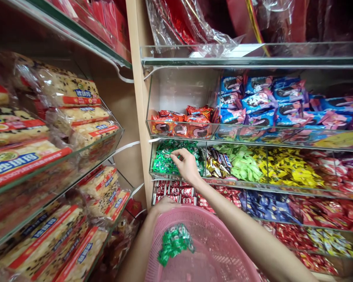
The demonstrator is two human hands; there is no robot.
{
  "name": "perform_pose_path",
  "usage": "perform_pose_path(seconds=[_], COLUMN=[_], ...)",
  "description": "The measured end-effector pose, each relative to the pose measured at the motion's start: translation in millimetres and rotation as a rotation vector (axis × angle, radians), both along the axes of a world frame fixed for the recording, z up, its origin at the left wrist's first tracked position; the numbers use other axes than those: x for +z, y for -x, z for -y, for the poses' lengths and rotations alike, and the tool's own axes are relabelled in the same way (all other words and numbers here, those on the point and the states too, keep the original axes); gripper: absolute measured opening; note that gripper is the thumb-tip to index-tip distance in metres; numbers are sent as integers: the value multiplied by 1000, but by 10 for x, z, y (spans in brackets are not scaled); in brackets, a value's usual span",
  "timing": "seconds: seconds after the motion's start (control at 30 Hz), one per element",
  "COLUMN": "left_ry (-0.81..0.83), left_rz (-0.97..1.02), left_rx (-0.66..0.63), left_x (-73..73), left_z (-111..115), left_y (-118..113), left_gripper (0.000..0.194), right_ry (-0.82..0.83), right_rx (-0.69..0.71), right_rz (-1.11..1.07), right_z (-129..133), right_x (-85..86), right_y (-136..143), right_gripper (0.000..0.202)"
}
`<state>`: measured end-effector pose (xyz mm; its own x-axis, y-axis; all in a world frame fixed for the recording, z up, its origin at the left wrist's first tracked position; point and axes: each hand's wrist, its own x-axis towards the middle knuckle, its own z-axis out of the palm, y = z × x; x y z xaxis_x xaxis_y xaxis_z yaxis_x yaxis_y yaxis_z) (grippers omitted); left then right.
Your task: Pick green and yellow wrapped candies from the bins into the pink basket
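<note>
A pink plastic basket (223,239) sits low in the head view, with a pile of green-wrapped candies (176,242) on its left side. At the basket's far left rim is my left hand (166,204), gripping the edge; its fingers are partly hidden. My right hand (184,162) is over the shelf bin of green candies (163,156), thumb and fingertips pinched together. Whatever lies between those fingertips, if anything, is too small to make out.
Clear bins to the right hold yellow candies (291,168) and light green candies (244,162). Above are blue packets (259,102) behind a clear front panel. Packaged pastries (20,156) fill the angled shelves at left. A wooden post (139,117) stands between the shelf units.
</note>
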<state>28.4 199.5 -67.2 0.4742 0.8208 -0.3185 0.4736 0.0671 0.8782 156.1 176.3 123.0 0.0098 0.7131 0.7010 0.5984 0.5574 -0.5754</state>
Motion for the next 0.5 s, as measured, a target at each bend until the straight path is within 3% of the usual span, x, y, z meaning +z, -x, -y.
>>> perform_pose_path(seconds=[0.1,0.23,0.33,0.5], left_ry=[5,42,13,2], left_rz=[-11,4,58,83], left_rx=[-5,15,8,6], left_x=[24,30,-15,-55], left_z=[19,19,-12,-8], left_y=[-3,-10,-21,-38], left_gripper=[49,47,46,50], right_ry=[79,434,615,680], right_rx=[136,403,484,456], right_rz=[-127,-304,-316,-121], right_z=[237,488,579,623], right_x=[-45,-285,-614,-1332], right_y=[-105,-225,-316,-457], right_gripper=[19,29,31,23])
